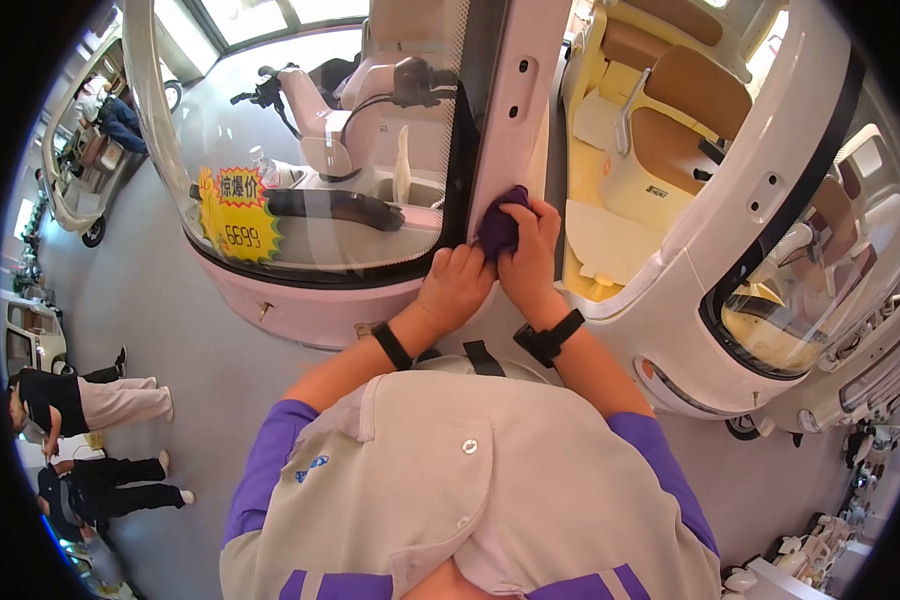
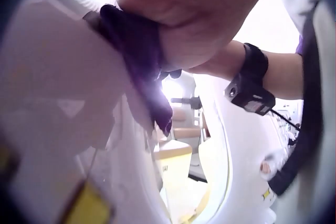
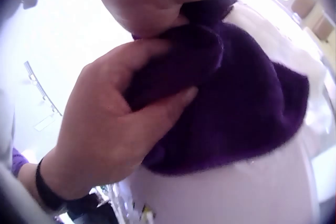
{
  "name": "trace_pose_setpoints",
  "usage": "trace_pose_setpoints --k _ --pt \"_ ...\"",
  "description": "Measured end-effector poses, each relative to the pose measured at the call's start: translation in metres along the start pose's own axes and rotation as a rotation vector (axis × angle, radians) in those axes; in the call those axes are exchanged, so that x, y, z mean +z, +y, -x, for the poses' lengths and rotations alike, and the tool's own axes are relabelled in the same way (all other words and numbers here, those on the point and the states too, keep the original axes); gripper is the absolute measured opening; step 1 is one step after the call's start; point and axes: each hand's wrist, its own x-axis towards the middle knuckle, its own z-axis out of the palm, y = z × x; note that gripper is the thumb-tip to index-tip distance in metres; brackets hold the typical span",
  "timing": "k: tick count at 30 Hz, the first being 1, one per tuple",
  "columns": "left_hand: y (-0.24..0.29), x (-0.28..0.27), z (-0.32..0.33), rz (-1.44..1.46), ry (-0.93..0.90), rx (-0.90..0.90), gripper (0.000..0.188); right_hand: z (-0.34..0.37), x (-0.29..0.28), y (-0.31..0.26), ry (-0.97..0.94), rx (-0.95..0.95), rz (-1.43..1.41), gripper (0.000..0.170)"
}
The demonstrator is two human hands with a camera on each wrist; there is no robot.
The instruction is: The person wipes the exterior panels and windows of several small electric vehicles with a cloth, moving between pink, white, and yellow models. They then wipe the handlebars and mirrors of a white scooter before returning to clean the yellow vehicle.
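Fingers of the left hand (image 1: 457, 285) and right hand (image 1: 532, 255) pinch the purple cloth (image 1: 498, 230) at the pink vehicle pillar (image 1: 502, 125). Likely step: wiping or refolding; next, apply even pressure.

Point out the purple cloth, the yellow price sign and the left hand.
Purple cloth (image 3: 239, 103), right wrist view: its broad, spread part.
Yellow price sign (image 1: 238, 215), head view: just above the number.
Left hand (image 1: 456, 286), head view: back of the hand.
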Motion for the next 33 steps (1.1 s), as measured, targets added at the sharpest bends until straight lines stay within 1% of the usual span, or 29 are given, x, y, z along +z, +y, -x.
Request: trace_pose_setpoints --k 1,2,4,6,7,9,10,11,14,17,18,20,22,25,26,28,30,31,33 --pt "-0.003 -0.002 -0.007 -0.007 0.052 0.015 0.021 -0.012 0.000 0.004 0.019 -0.052 -0.025 0.052" --pt "-0.007 -0.003 -0.017 -0.002 0.015 -0.009 0.023 -0.028 -0.002 0.010 0.035 -0.078 -0.017 0.052" --pt "-0.016 -0.016 -0.054 0.008 -0.058 -0.060 0.028 -0.076 -0.016 0.002 0.062 -0.130 -0.002 0.050" --pt "-0.024 -0.026 -0.092 -0.003 0.040 -0.130 0.032 -0.122 -0.030 -0.008 0.153 -0.183 0.000 0.050" --pt "-0.026 -0.028 -0.104 -0.010 0.090 -0.162 0.034 -0.133 -0.034 -0.012 0.190 -0.183 0.007 0.051" --pt "-0.029 -0.032 -0.109 -0.045 0.114 -0.163 0.033 -0.149 -0.039 -0.017 0.265 -0.187 0.022 0.053" --pt "-0.028 -0.035 -0.108 -0.062 0.125 -0.166 0.033 -0.142 -0.038 -0.016 0.232 -0.153 0.017 0.054" --pt "-0.025 -0.034 -0.099 -0.063 0.087 -0.157 0.031 -0.123 -0.034 -0.012 0.201 -0.122 0.011 0.056" --pt "-0.007 -0.010 -0.044 -0.059 -0.047 -0.106 0.028 -0.056 -0.016 -0.003 0.121 -0.066 -0.008 0.060" --pt "0.000 -0.011 -0.038 -0.079 -0.025 -0.122 0.026 -0.053 -0.017 -0.002 0.073 -0.033 -0.061 0.060" --pt "-0.003 -0.016 -0.050 -0.134 -0.009 -0.141 0.025 -0.066 -0.019 -0.001 0.101 -0.095 -0.063 0.059" --pt "-0.011 -0.035 -0.095 -0.239 0.016 -0.184 0.025 -0.117 -0.029 0.000 0.151 -0.213 -0.068 0.057" --pt "-0.019 -0.048 -0.137 -0.368 0.089 -0.252 0.028 -0.168 -0.043 -0.011 0.171 -0.230 -0.108 0.059" --pt "-0.029 -0.042 -0.165 -0.461 0.119 -0.266 0.036 -0.203 -0.056 -0.021 0.173 -0.231 -0.128 0.062" --pt "-0.026 -0.040 -0.164 -0.442 0.077 -0.292 0.037 -0.198 -0.055 -0.020 0.175 -0.253 -0.087 0.062" --pt "-0.014 -0.034 -0.148 -0.402 -0.006 -0.350 0.040 -0.166 -0.047 -0.015 0.177 -0.299 -0.008 0.062" --pt "-0.003 -0.016 -0.112 -0.354 0.083 -0.345 0.039 -0.121 -0.038 -0.001 0.093 -0.313 0.010 0.061" --pt "0.001 -0.008 -0.096 -0.329 0.123 -0.339 0.038 -0.103 -0.032 0.005 0.086 -0.312 -0.006 0.063" --pt "0.007 -0.005 -0.079 -0.322 0.124 -0.318 0.037 -0.077 -0.026 0.008 0.068 -0.291 -0.036 0.066"
